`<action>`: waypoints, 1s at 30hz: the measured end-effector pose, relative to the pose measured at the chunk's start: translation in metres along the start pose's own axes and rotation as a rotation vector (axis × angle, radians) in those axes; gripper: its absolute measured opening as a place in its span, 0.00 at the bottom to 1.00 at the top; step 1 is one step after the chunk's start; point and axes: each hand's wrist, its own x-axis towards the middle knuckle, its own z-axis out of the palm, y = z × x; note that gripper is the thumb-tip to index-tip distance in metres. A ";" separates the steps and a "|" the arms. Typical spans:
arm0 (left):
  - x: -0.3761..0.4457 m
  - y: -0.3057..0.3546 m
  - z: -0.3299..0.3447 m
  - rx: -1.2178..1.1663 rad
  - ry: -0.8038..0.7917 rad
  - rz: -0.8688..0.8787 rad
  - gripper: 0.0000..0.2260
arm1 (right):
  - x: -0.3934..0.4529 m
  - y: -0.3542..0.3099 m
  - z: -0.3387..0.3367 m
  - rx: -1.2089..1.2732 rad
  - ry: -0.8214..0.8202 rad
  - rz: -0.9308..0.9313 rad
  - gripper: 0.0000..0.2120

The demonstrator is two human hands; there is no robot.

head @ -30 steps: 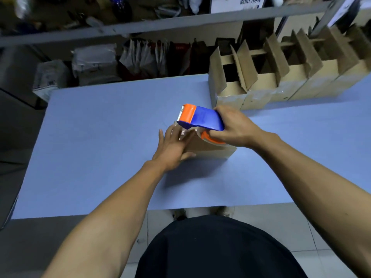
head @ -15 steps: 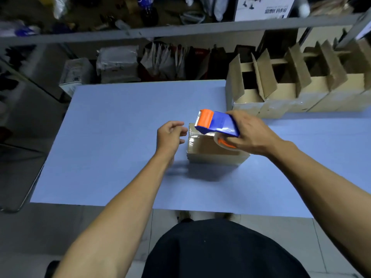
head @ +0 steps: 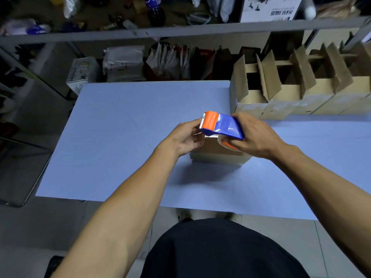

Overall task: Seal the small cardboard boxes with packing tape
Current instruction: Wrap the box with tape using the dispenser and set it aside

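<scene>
Behind the pale blue tabletop, a grey metal shelf rail runs across the view, with bottles, bags and a white printed carton above it, too dim to tell apart. Below the rail stand white plastic-wrapped bundles and a row of upright paper bags. At the table's far right corner sits a row of open brown cardboard boxes with their flaps standing up, glossy clear tape showing along their lower front edges. That row stands just beyond the right hand, close to its knuckles but apart from them.

Near the middle of the table lies the small closed brown cardboard box, flat on the surface and largely covered from above by both hands and the tool. The right hand grips the blue and orange plastic tape dispenser from its right side, fingers curled round the body and the clear tape roll underneath. The dispenser hangs over the top of the box, its orange toothed head pointing left. The left hand meets that head from the left, its fingers curled at the cutter edge where a strip of clear tape shows; whether they pinch the tape end or only touch it cannot be told. This hand covers the box's left end.
</scene>
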 end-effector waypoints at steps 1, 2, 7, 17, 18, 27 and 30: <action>0.000 0.001 -0.001 -0.002 -0.004 0.002 0.07 | 0.000 0.001 0.000 -0.001 -0.003 -0.003 0.25; -0.001 0.001 -0.001 0.000 -0.002 0.008 0.06 | 0.001 0.001 -0.001 -0.005 -0.006 -0.009 0.25; 0.001 0.001 -0.005 0.157 0.134 0.095 0.02 | 0.006 -0.003 -0.004 -0.085 -0.016 -0.038 0.22; 0.006 -0.007 -0.015 0.257 0.230 0.146 0.06 | 0.017 -0.014 0.001 -0.191 -0.092 -0.142 0.20; 0.007 -0.007 -0.017 0.250 0.254 0.151 0.06 | 0.016 -0.014 0.000 -0.184 -0.099 -0.146 0.21; 0.017 -0.015 -0.036 0.239 0.333 0.137 0.08 | 0.008 0.003 -0.014 -0.239 -0.114 -0.100 0.24; 0.024 -0.018 -0.032 0.235 0.330 0.101 0.09 | 0.007 0.004 -0.016 -0.239 -0.096 -0.101 0.27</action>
